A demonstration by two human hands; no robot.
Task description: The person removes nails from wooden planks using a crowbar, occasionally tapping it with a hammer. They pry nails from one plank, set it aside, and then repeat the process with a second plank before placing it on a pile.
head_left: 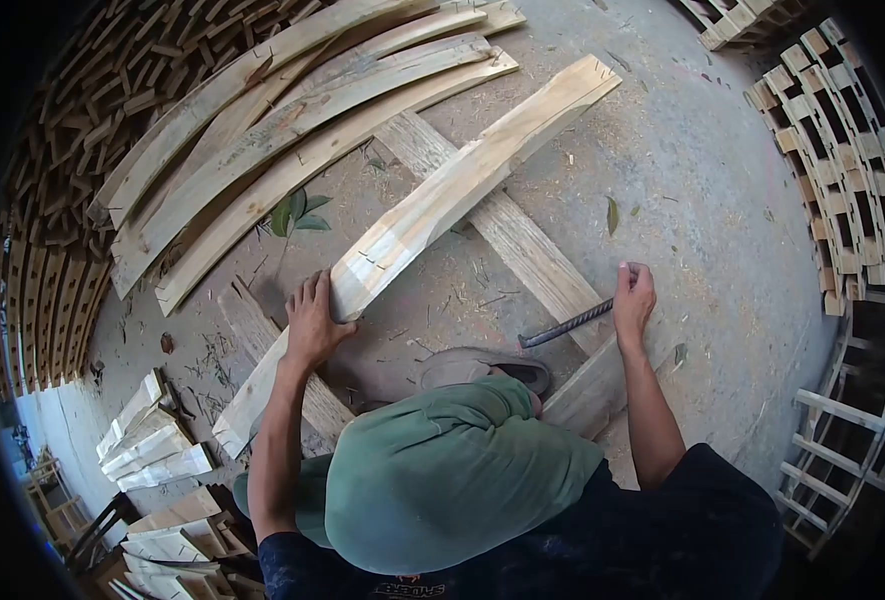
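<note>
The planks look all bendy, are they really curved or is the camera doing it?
Head view: a fisheye lens bows everything near the dark round edges, so the stacked planks curve; even daylight, soft shadows, and the plank under the left hand stays sharp.

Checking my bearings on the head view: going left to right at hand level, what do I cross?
Stack of cut wood pieces → left hand on the pale plank → sandal → ribbed metal rod → right hand → stacked pallets.
</note>
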